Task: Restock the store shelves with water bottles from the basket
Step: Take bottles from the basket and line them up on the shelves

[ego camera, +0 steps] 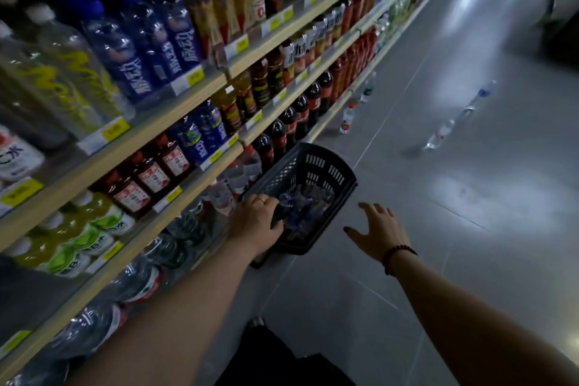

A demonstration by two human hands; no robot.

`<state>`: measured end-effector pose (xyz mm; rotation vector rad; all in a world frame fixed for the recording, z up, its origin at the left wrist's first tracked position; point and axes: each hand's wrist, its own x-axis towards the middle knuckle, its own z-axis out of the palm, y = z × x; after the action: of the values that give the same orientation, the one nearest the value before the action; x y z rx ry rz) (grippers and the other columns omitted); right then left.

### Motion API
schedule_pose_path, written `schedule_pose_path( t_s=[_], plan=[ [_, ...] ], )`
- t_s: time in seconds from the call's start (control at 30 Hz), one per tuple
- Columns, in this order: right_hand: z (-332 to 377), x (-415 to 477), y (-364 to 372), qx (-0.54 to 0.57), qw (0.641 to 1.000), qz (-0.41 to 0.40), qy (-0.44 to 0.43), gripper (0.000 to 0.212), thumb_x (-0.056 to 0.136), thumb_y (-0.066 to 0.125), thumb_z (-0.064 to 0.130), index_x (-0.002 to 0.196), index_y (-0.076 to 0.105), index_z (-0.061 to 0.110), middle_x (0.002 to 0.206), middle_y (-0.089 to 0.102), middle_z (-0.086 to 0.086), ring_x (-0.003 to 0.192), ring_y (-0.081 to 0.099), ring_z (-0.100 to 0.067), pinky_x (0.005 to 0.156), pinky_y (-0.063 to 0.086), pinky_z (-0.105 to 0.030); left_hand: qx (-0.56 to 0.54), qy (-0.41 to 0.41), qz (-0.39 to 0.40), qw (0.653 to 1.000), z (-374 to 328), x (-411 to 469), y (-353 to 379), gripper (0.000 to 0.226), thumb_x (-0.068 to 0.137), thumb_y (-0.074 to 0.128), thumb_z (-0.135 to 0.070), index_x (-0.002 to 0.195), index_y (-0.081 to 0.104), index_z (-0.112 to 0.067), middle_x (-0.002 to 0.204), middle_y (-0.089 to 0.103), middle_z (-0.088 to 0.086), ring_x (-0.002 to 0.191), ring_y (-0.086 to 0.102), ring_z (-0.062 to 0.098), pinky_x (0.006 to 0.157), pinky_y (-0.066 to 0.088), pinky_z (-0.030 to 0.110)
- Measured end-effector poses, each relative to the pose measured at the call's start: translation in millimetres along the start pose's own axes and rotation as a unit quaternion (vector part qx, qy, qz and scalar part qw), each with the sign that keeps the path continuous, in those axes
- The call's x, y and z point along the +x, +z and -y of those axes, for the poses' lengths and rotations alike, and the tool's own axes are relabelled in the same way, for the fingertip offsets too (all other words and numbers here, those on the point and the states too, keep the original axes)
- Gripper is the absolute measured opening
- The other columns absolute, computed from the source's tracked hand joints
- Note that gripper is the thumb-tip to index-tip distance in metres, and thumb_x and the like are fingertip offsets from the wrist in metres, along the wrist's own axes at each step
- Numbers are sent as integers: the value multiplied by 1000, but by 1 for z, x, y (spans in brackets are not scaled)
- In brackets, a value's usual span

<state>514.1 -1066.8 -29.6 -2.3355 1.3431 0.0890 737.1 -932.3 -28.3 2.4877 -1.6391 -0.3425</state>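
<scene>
Bottles (347, 117) stand loose on floor (438, 229) beyond basket (329, 166).

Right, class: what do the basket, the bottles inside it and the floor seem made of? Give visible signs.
The basket looks moulded dark plastic, matte, slotted walls. The bottles: seemingly thin clear plastic, glinting. The floor: probably glossy grey tile, joint lines, reflections.

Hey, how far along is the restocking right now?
Looks done: shelved water bottles line the bottom row. In hand: left hand reaches into the basket, grip unclear; right hand hovers open beside it. Left: unplaced bottles lie in the basket, and loose bottles stand on the floor.
</scene>
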Motion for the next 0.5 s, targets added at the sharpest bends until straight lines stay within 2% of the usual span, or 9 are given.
schedule_pose_path(
  t_s=[0.3, 0.5],
  plan=[
    [19, 70, 21, 12, 997, 57, 51, 70, 87, 60, 50, 144, 34, 19, 141, 44, -9, 129, 41, -28, 105, 40, -40, -21, 14, 39, 999, 41, 92, 8, 43, 88, 56, -40, 124, 54, -17, 125, 56, 6, 118, 48, 26, 93, 44, 37],
    [32, 113, 28, 40, 994, 55, 88, 68, 88, 58, 49, 144, 34, 19, 140, 45, -8, 127, 43, -27, 102, 40, -38, -8, 37, 84, 996, 61, 161, 8, 44, 88, 56, -40, 125, 53, -17, 124, 55, 6, 118, 46, 26, 92, 45, 38]
  ],
)
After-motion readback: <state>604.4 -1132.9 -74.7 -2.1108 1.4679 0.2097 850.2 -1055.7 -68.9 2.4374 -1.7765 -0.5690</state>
